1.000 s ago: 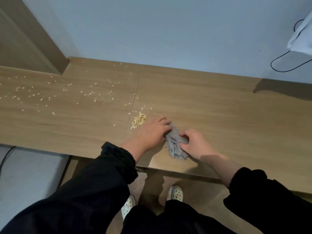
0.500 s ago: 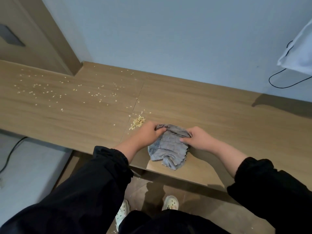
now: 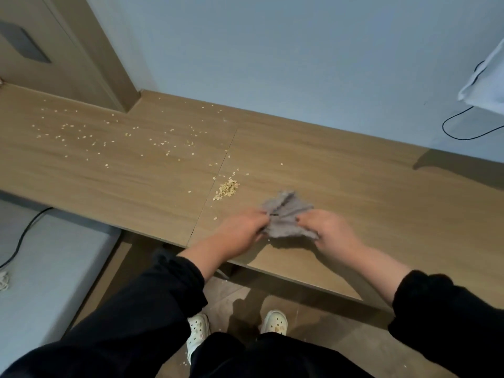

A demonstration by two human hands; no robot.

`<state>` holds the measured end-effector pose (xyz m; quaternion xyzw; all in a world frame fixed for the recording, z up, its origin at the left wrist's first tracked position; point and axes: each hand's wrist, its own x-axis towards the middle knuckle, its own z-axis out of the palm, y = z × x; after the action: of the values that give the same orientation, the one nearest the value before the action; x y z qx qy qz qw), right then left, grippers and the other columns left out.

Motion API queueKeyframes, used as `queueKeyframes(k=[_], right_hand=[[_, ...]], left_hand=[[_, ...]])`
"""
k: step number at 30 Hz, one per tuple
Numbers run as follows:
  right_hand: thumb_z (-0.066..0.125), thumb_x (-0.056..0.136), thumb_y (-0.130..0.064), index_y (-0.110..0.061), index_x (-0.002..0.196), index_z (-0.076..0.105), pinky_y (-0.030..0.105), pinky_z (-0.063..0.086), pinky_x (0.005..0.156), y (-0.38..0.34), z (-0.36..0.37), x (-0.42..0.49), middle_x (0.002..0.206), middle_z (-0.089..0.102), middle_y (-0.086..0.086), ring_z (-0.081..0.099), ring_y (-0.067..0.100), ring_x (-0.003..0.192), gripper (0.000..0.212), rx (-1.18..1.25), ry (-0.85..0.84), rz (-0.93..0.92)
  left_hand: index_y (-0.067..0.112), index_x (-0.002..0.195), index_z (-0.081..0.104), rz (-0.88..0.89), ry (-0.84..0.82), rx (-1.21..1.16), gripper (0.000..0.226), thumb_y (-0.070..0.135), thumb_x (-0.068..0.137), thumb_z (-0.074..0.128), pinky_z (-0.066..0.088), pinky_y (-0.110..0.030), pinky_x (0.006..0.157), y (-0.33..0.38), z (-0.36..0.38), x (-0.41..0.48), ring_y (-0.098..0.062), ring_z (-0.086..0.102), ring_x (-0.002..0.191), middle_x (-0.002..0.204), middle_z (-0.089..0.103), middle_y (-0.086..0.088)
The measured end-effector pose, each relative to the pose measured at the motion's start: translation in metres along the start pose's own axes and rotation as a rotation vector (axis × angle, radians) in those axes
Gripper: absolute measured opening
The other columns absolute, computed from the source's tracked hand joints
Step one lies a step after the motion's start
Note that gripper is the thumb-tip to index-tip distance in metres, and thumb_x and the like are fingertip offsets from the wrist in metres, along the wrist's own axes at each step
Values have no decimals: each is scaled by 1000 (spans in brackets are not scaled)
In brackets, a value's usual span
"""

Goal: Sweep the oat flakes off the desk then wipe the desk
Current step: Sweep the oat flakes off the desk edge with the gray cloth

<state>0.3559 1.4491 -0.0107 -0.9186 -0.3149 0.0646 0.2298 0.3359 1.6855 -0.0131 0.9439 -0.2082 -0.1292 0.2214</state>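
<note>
grey cloth (image 3: 286, 218) bunched up over the wooden desk (image 3: 368, 192), near its front edge. pinched on one side by the left hand (image 3: 240, 233), on the other by the right hand (image 3: 331, 233), fingers of both curled into the fabric. small heap of oat flakes (image 3: 227, 189) just beyond the cloth to the left, beside the desk seam (image 3: 215, 184); loose flakes (image 3: 109, 135) scattered farther left.

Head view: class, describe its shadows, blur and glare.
Head view: soft light, no glare on the desk; the grey cloth, gripped by left hand and right hand, casts a shadow toward the near edge; cloth slightly blurred, oat pile sharp.
</note>
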Motion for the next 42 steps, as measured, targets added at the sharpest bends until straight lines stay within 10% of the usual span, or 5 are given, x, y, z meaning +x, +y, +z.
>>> queueKeyframes(k=[14, 20, 27, 32, 42], right_hand=[[63, 92, -31, -9, 72, 62, 31, 38, 58, 9, 1, 30, 70, 62, 8, 55, 26, 67, 31, 259, -104, 503], [64, 92, -28, -7, 91, 71, 28, 36, 63, 14, 5, 72, 87, 68, 10, 57, 23, 78, 22, 258, -111, 607], [68, 88, -32, -12, 117, 59, 34, 39, 93, 14, 5, 70, 118, 56, 4, 49, 23, 113, 36, -95, 94, 396], [73, 78, -48, -15, 126, 61, 36, 35, 103, 28, 11, 58, 125, 60, 3, 50, 24, 119, 60, -206, -327, 2], [68, 87, -13, -13, 117, 62, 18, 35, 74, 33, -34, 84, 105, 61, -1, 57, 16, 97, 31, 290, -239, 318]], left_hand=[[15, 110, 64, -451, 251, -504, 19, 22, 92, 64, 46, -23, 67, 10, 3, 18, -11, 56, 77, 83, 60, 8], [13, 115, 66, 95, 410, 150, 40, 33, 81, 69, 44, -36, 95, -2, 20, 24, -24, 56, 110, 114, 67, -4], [8, 117, 66, 21, 176, 232, 57, 21, 64, 83, 48, -42, 92, -15, 29, 32, -31, 62, 109, 114, 69, -7], [12, 125, 61, -30, 105, 131, 48, 9, 77, 61, 41, -39, 100, -15, 21, 41, -28, 54, 118, 125, 63, -7], [16, 100, 64, -495, 42, -815, 28, -4, 80, 63, 51, -18, 60, -6, -23, 60, -13, 62, 72, 85, 65, -4]])
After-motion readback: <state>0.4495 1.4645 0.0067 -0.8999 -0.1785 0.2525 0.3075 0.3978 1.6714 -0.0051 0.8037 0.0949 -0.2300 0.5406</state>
